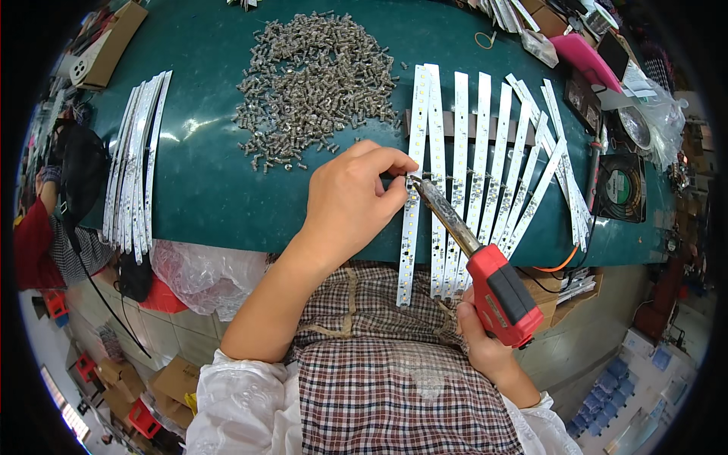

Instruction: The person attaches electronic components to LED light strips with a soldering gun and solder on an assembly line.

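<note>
As hands (345,201) work, strips (460,121) crowd the iron (503,292) near heaped metal parts (315,83).

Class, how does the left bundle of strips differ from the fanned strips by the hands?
The left bundle lies packed together; the fanned strips spread apart. A dark bar shows beneath the fanned strips, none beneath the left bundle. Both are long, narrow and whitish.

The soldering iron (489,271) pairs smooth plastic with stained metal, the fasteners (315,76) look metallic, the tabletop (208,201) glossy.
</note>
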A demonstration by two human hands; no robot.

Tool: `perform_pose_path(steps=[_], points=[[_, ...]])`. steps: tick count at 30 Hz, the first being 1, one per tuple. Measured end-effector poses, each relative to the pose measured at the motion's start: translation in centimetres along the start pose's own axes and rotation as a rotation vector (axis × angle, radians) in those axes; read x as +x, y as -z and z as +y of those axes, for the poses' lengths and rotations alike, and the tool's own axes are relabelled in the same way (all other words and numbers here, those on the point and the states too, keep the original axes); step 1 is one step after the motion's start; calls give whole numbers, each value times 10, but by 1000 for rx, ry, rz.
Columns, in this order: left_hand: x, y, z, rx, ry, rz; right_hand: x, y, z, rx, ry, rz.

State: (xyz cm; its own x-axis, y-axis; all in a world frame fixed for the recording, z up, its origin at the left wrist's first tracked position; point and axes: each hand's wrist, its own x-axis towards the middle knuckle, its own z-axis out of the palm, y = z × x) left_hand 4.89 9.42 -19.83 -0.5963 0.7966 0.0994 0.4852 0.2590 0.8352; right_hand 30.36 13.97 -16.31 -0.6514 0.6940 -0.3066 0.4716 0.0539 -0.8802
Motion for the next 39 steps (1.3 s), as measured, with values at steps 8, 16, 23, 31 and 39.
perform_pose_path(steps=[8,16,23,31,39], points=[[2,-2,6,-41,-3,-16,-1,3,-6,0,1,35],[2,3,9,-4,40,-44,32,59,-32,16,223,667],[-4,8,15,-57,38,-79,104,88,-4,-685,344,810],[-8,13,30,-89,99,-117,123,62,0,-751,335,775],[-10,16,30,16,84,-91,131,109,1,-935,330,940]])
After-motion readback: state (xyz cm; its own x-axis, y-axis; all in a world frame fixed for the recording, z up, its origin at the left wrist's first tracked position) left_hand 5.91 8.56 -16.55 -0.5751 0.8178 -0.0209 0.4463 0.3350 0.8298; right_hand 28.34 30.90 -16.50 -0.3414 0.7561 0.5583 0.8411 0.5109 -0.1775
